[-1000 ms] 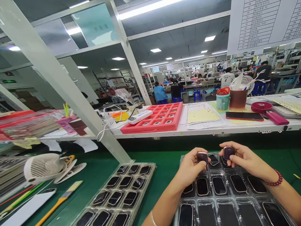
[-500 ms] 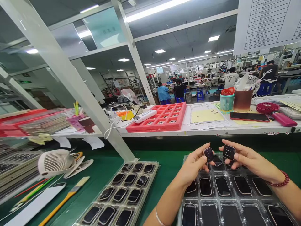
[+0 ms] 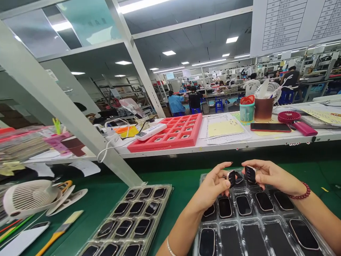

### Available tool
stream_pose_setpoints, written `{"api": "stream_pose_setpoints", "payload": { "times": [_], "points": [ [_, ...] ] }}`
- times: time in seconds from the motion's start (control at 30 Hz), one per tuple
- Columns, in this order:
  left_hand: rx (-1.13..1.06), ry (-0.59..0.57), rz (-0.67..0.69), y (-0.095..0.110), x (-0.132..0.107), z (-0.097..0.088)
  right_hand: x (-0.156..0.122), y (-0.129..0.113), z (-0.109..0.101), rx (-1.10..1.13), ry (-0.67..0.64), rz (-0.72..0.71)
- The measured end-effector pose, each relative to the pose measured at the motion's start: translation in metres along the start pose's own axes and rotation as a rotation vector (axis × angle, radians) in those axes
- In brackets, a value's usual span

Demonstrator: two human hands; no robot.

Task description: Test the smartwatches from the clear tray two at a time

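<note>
My left hand (image 3: 213, 186) pinches a small dark smartwatch (image 3: 232, 179) between thumb and fingers. Beside it, my right hand (image 3: 271, 176) grips a second smartwatch (image 3: 249, 174), its lit screen tilted sideways. Both are held above the far end of a clear plastic tray (image 3: 196, 245). Several watches with black screens lie in that tray's pockets, such as this watch (image 3: 243, 205); a few pockets in the front row show only a dark bottom. To the left, another clear tray (image 3: 160, 220) holds rows of similar watches.
A brush (image 3: 61, 231) and a white fan (image 3: 29, 199) lie on the green bench at left. The shelf above carries a red foam tray (image 3: 165, 144), papers (image 3: 226, 129), a phone (image 3: 270, 127) and cups (image 3: 247, 111). A slanted white post (image 3: 106, 156) stands left of centre.
Both watches have turned in my fingers, their screens now angled more to the side. The whole view has swung to the right, so the bench things appear further left.
</note>
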State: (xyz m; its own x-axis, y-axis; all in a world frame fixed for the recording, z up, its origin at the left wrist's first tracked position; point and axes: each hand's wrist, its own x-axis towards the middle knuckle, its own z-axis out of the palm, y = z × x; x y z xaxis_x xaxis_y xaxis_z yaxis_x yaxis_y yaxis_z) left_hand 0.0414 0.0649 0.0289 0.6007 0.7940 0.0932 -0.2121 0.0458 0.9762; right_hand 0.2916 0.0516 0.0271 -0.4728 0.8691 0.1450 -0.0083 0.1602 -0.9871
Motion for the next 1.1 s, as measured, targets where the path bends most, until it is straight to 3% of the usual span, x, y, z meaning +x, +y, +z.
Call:
{"api": "stream_pose_setpoints", "payload": {
  "times": [1.1],
  "points": [
    [0.037,-0.014,-0.026,0.0005,-0.0001,0.0019,-0.0024,-0.0055,0.0099,-0.078,0.01,0.039]
  ]
}}
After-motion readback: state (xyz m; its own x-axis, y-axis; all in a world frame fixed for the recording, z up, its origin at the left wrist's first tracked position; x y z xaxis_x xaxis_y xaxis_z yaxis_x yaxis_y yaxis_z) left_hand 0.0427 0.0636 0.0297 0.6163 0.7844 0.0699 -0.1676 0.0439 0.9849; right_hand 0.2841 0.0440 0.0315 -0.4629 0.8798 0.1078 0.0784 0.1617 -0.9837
